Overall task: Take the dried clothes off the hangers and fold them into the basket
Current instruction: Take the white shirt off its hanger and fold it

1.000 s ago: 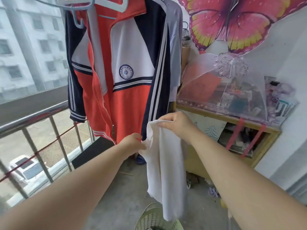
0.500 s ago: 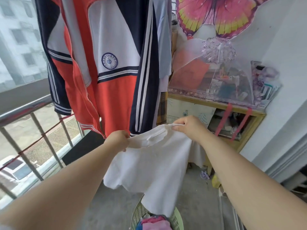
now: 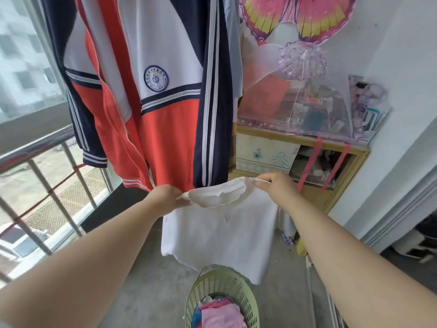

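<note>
One white short-sleeved shirt (image 3: 220, 235) with a scalloped collar (image 3: 216, 194) and small buttons is stretched out flat in the air between two bare hands, directly above the basket and not touching it. The left hand (image 3: 169, 197) pinches the left shoulder of the shirt just beside the collar, fingers curled tight on the cloth. The right hand (image 3: 275, 187) pinches the right shoulder in the same way, thumb and fingers closed on the fabric. The shirt's hem hangs down just over the far rim of the single pale green plastic lattice laundry basket (image 3: 214, 286), which stands on the grey concrete floor (image 3: 146, 268). In the basket lie a folded pink garment (image 3: 222, 316), a bit of blue cloth (image 3: 195, 318) at its left and a scrap of white behind it; how many pieces there are in all cannot be told. One red, white and navy zip jacket (image 3: 165, 114) with a round blue badge hangs just behind the hands, and one pale grey-blue garment (image 3: 234, 43) hangs behind its right edge. At the left runs a metal balcony railing (image 3: 35, 147). At the right stands one yellow wooden shelf (image 3: 302, 138) with two pink straps (image 3: 316, 159) hanging down its front, one clear mesh dome cover (image 3: 307, 102) on its top and a pink-and-yellow butterfly decoration (image 3: 307, 17) on the wall above.
</note>
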